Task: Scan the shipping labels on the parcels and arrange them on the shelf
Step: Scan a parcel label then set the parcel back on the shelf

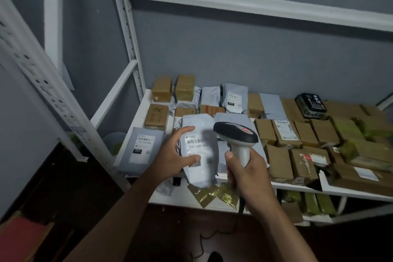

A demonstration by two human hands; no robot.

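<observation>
My left hand point(176, 153) grips a grey mailer parcel point(202, 168) by its left edge, its white shipping label point(196, 144) with barcode facing me. My right hand point(244, 173) holds the handle of a barcode scanner point(236, 133), whose dark head points at the label from the right. Both are held above the front left of the white shelf point(212, 203). Another grey labelled mailer point(141, 151) lies flat on the shelf to the left.
Several brown cardboard boxes point(297, 144) and grey mailers point(234, 100) cover the shelf; a black box point(311, 103) sits at the back right. White slotted uprights point(127, 34) stand left. Gold-wrapped packets point(214, 194) lie on the lower shelf level. The scanner's cable point(202, 242) trails on the dark floor.
</observation>
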